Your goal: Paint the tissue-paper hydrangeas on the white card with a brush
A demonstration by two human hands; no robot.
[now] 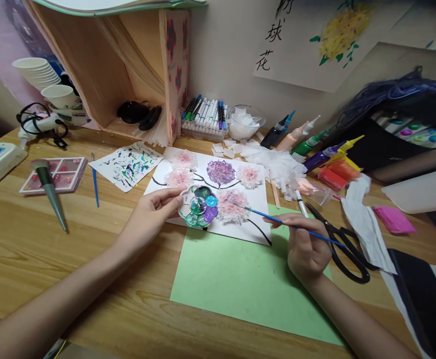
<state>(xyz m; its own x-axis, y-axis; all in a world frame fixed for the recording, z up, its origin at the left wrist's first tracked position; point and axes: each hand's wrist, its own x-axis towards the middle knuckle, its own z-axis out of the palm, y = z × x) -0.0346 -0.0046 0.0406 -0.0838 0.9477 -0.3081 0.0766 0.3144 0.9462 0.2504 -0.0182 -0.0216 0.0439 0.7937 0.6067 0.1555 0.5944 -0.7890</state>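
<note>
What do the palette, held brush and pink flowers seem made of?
Palette: probably plastic, smooth, judging by its evenly moulded wells.
Brush: handle evenly blue and smooth, so painted wood or plastic.
Pink flowers: apparently matte tissue paper, given the fine, frayed edges.

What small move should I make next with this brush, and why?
Perhaps dab a little more purple onto the pink flower at the tip of the paintbrush in your right hand: it shows only faint purple strokes, while the purple flower above looks covered, and the palette in your left hand holds purple paint.
</note>
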